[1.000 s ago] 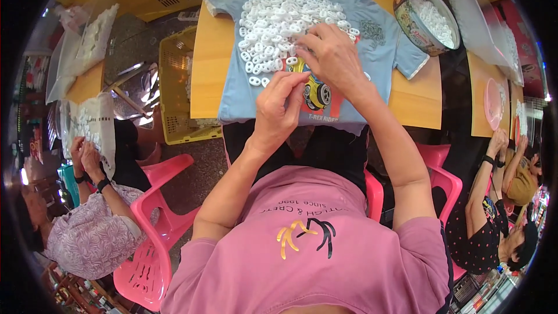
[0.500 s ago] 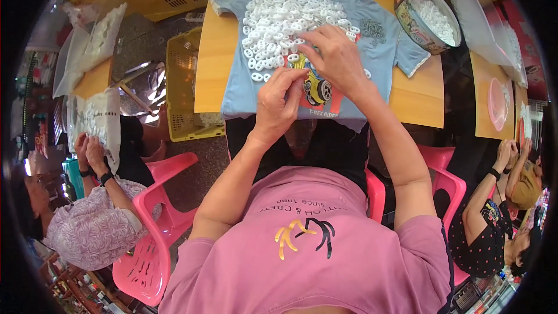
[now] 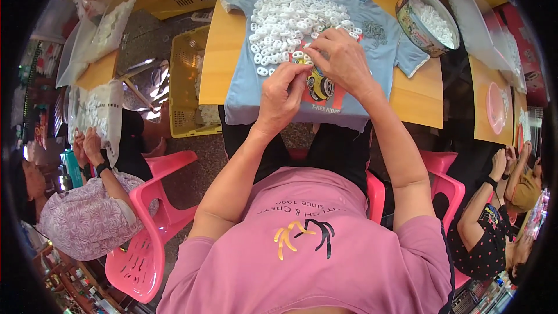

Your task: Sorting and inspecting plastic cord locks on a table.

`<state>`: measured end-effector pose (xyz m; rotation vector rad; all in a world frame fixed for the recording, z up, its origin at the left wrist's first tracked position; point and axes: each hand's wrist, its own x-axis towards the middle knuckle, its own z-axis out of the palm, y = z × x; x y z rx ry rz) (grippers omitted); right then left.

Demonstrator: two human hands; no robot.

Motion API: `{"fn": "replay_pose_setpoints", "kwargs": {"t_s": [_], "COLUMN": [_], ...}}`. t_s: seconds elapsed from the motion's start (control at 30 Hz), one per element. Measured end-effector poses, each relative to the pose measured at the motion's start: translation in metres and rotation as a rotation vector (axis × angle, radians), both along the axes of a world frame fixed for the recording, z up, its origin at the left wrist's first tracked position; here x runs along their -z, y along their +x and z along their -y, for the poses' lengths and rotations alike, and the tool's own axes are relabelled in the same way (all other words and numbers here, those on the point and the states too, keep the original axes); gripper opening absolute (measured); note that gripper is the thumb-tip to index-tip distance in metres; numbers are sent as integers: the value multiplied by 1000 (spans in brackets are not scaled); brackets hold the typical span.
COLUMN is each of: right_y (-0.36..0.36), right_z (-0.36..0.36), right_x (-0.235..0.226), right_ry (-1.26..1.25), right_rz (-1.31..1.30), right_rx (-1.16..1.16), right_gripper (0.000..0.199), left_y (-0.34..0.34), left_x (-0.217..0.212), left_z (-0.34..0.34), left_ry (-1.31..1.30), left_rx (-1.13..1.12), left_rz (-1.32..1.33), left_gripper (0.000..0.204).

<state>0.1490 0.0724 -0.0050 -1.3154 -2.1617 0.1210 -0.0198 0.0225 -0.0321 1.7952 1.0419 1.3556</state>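
A heap of small white oval plastic pieces with two holes [image 3: 290,20] lies on a light blue T-shirt [image 3: 244,90] spread over the table. My left hand [image 3: 282,97] is closed in a pinch at the heap's near edge, with a white piece [image 3: 308,64] at its fingertips. Just right of it, my right hand [image 3: 343,61] bends over the shirt, thumb and fingers drawn together near the left fingertips. What the right fingers grip, if anything, is hidden. A small pile of grey metal bits [image 3: 375,33] rests right of the heap.
A round tin [image 3: 402,20] of white pieces stands at the wooden table's [image 3: 418,102] right side. A yellow crate [image 3: 187,122] sits left of the table. Pink chairs [image 3: 139,267] are close by. People work at both sides, one with hands [image 3: 87,144] over white pieces.
My hands stay close together, shifting only slightly; the right fingers have come nearer the left fingertips. The view has moved a little, and the white heap looks much the same.
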Motion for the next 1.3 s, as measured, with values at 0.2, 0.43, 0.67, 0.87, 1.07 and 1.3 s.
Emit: {"fn": "replay_pose_setpoints", "kwargs": {"t_s": [0.2,0.43,0.67,0.87,1.07,1.3], "right_y": [-13,-13,-5,-10,-19,-22], "right_z": [-10,-23,-25,-25,-31,-33], "right_x": [7,2,0,4,-5,-6], "right_ry": [11,-14,-35,-32,-119,-105], "right_rz": [-69,-35,0,-73,18,251], "right_rx": [15,-210,-120,-143,-153,-145], "right_gripper": [10,10,8,9,12,15], "left_y": [-2,-3,0,0,0,0], "left_x": [2,1,-1,1,3,3], "left_z": [-1,-1,-1,-2,-2,-1], "left_ry": [-21,-2,-9,-25,0,7], "left_rx": [19,13,10,19,15,14], "left_rz": [-36,-69,-11,-14,-33,-36], "left_gripper": [16,17,16,16,17,17]}}
